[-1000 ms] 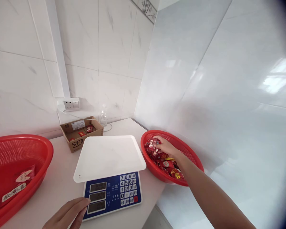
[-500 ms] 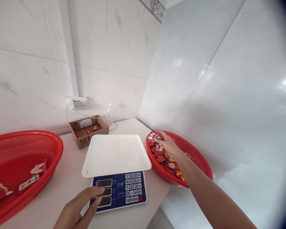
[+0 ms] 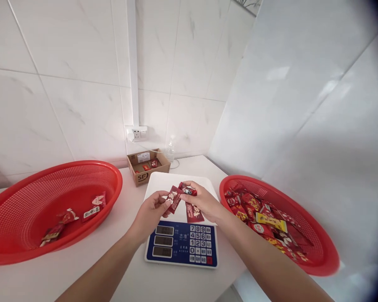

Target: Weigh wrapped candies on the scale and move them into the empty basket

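Note:
Above the white pan of the digital scale [image 3: 182,245], my two hands are close together. My left hand [image 3: 151,209] pinches the edge of a dark red candy packet [image 3: 174,199] with pale lettering. My right hand [image 3: 204,203] is closed on several candy packets; another dark red packet [image 3: 194,213] hangs below its fingers, and a small shiny red wrapper [image 3: 186,189] shows between thumb and fingers. My right fingertips touch the left packet's edge or overlap it. To the right, a red basket [image 3: 329,260] holds many red wrapped candies and a yellow packet [image 3: 271,222].
A second red basket [image 3: 6,199] at the left holds several wrapped candies. Behind the scale stand an open cardboard box [image 3: 141,179] with a few red packets and a clear plastic bottle [image 3: 170,150]. A cable runs from the wall socket [image 3: 137,134].
My right hand has left the right basket with candy packets and come over the scale. My left hand has risen from the display to pinch a packet. The view has turned left.

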The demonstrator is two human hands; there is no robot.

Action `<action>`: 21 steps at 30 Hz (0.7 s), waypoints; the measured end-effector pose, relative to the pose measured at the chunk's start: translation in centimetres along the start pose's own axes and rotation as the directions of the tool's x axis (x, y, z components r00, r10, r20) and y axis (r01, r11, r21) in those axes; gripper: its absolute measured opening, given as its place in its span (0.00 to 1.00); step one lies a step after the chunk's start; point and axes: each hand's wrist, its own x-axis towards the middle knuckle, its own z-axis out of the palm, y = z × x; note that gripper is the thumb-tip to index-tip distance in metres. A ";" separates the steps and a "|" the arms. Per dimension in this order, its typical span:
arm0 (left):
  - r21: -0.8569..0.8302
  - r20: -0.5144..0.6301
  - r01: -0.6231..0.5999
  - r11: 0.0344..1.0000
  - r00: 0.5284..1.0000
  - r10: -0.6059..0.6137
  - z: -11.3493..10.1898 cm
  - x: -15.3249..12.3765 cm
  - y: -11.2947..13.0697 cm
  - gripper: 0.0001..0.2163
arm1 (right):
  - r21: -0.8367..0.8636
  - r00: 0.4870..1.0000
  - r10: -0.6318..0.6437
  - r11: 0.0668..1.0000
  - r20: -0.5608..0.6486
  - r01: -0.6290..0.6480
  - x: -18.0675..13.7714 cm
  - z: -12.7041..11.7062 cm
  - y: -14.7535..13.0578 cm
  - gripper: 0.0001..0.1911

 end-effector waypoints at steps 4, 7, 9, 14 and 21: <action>0.115 0.046 -0.033 0.993 0.999 0.028 -0.4 0.7 0.0 0.13 | 0.013 0.996 0.028 1.000 -0.081 -0.027 1.0 -0.7 0.9 0.18; 0.240 0.042 -0.083 0.967 0.996 0.075 -0.3 1.5 -0.1 0.12 | -0.027 0.991 0.032 0.999 -0.132 -0.036 1.3 -0.8 1.2 0.18; 0.353 0.005 -0.122 0.928 0.992 0.129 -0.3 2.3 -0.3 0.10 | -0.003 0.986 0.040 0.999 -0.162 -0.041 1.4 -0.8 1.2 0.19; 0.593 0.026 -0.215 0.776 0.968 0.249 -0.8 4.5 -1.3 0.11 | 0.058 0.974 0.037 0.998 -0.223 -0.025 1.6 -1.4 1.8 0.19; 0.643 0.145 -0.240 0.728 0.971 0.192 -1.7 4.8 -1.8 0.07 | -0.025 0.977 0.096 0.994 -0.189 -0.103 0.8 -3.1 3.1 0.18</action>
